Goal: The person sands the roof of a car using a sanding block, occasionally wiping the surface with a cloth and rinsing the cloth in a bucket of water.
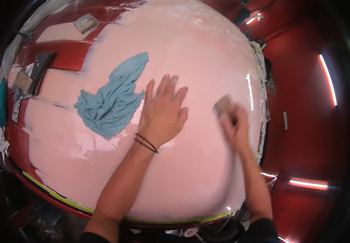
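A broad curved red panel is mostly coated in pink [191,166]. My left hand [162,109] lies on the pink surface with its fingers spread and nothing in them, a dark band round the wrist. Just left of it is a crumpled blue cloth [106,105]. My right hand [235,125], to the right of the left one and blurred by motion, grips a small tan block [222,105] over the pink surface.
At the left lie a grey block [85,23], dark sheets with a tan block [24,82] on them, and a teal tool [1,101]. Yellow-green tape [51,188] follows the near edge. Red glossy bodywork [300,141] stands at the right, showing bright light streaks.
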`<action>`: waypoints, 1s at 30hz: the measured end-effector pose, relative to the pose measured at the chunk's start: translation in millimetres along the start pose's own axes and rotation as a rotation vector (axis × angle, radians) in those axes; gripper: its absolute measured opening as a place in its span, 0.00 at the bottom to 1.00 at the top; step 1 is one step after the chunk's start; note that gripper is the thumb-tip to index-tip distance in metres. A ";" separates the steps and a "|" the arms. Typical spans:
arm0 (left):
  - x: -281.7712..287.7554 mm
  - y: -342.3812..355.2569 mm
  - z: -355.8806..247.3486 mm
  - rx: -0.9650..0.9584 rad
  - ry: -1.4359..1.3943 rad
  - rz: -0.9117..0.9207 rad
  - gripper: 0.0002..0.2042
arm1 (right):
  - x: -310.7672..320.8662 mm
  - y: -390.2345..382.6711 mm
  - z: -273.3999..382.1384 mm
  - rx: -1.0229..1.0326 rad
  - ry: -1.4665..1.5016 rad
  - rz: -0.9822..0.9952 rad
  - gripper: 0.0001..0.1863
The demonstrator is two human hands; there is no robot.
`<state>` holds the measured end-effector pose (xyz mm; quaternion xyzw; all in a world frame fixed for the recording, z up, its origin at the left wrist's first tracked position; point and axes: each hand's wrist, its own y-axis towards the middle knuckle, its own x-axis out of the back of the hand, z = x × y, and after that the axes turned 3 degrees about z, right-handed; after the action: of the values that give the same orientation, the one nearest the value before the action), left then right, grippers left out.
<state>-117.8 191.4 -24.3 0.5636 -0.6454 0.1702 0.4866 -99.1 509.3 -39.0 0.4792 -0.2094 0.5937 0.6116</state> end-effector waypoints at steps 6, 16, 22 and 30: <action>-4.1 8.0 -15.6 -0.040 -0.012 0.015 0.25 | 17.9 122.8 -96.1 -0.179 -0.100 -0.120 0.28; 6.2 0.7 2.1 0.007 -0.017 0.028 0.27 | 11.4 -20.2 48.2 0.263 -0.075 0.418 0.35; 2.3 7.6 -11.8 -0.026 -0.025 0.030 0.27 | 19.7 148.0 -121.2 -0.129 -0.153 -0.129 0.31; 11.1 3.1 4.9 0.033 0.001 0.049 0.27 | -5.3 -29.0 23.5 0.014 -0.163 0.117 0.39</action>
<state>-121.5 182.3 -16.4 0.5555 -0.6560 0.1928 0.4732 -66.0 491.7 -42.5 0.5170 -0.2821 0.5890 0.5534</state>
